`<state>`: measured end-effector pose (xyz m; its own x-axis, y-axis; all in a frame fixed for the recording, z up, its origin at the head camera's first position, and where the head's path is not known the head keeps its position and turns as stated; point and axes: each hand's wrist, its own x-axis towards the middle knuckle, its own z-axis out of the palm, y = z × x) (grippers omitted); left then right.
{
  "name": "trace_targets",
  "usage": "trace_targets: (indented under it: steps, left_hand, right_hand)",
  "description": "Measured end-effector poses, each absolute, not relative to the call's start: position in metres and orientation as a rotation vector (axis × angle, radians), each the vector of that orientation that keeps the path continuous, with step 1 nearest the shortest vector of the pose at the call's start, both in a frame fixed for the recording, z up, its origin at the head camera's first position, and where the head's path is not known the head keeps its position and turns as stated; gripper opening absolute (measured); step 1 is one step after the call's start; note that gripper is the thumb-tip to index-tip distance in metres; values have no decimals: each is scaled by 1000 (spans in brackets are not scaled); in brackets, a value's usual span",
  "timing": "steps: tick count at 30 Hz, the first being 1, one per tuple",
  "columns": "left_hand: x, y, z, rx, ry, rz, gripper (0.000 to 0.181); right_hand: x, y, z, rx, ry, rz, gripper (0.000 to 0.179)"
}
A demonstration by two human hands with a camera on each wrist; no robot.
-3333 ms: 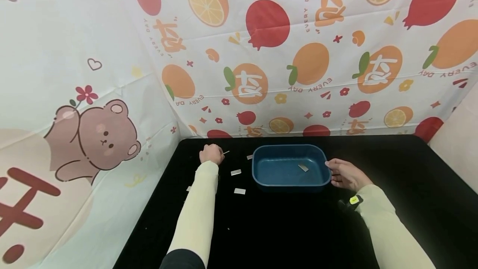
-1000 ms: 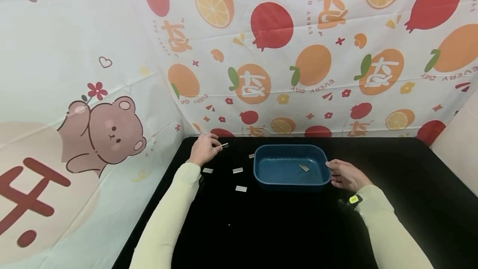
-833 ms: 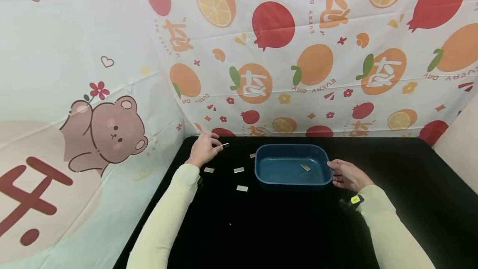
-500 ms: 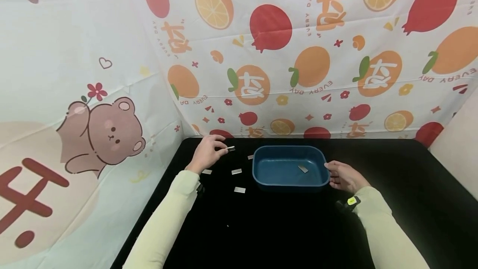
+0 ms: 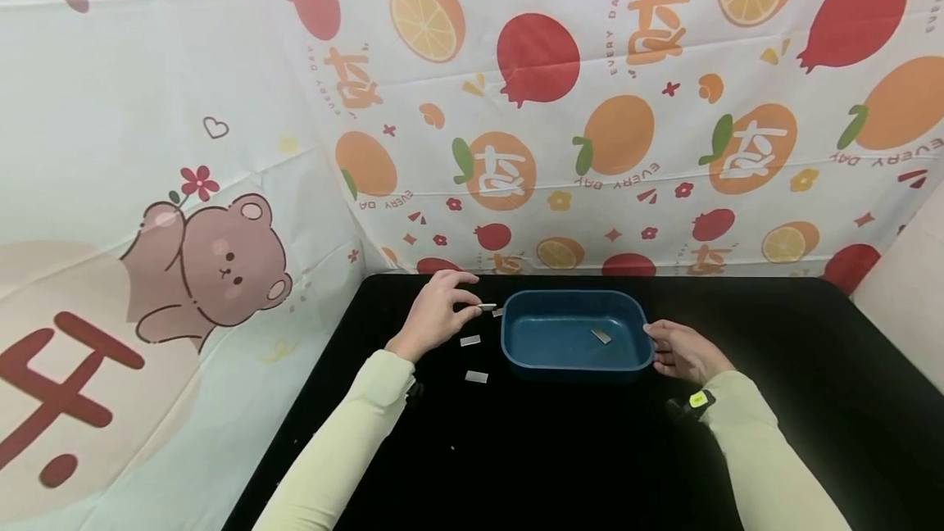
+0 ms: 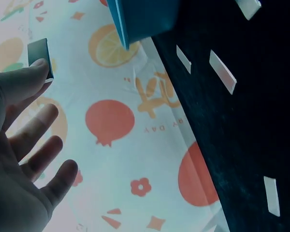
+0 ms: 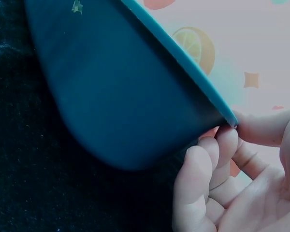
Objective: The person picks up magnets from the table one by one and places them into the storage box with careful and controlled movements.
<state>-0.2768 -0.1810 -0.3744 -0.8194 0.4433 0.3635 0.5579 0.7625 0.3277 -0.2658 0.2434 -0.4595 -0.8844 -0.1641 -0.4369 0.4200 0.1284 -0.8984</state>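
In the head view my left hand pinches a small flat silvery plate between thumb and fingertip, just left of the blue plastic bin. The left wrist view shows that plate standing past the thumb tip, the other fingers spread and loosely bent. My right hand holds the bin's right end. Seen from the right wrist, thumb and curled fingers of the right hand pinch the rim of the bin. One similar plate lies inside the bin.
On the black tabletop, more silvery plates lie left of the bin: a nearer plate, a middle plate and a far plate close to the bin's wall. A fruit-print cloth hangs behind the table.
Over the last second my left hand has moved right, toward the bin, carrying the plate. My right hand keeps its hold on the rim, and the bin stays in place.
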Motion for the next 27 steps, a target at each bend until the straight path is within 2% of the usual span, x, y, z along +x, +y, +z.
trace_targets:
  steps: [10, 27]
  left_hand:
    - [-267, -166, -376, -863, -2692, -611, 11]
    - [-272, -133, -381, -980, -2682, -612, 9]
  right_hand:
    - [-266, 242, -463, 245, 1981, -1792, 23]
    - [-269, 245, -461, 221, 1976, -1799, 21]
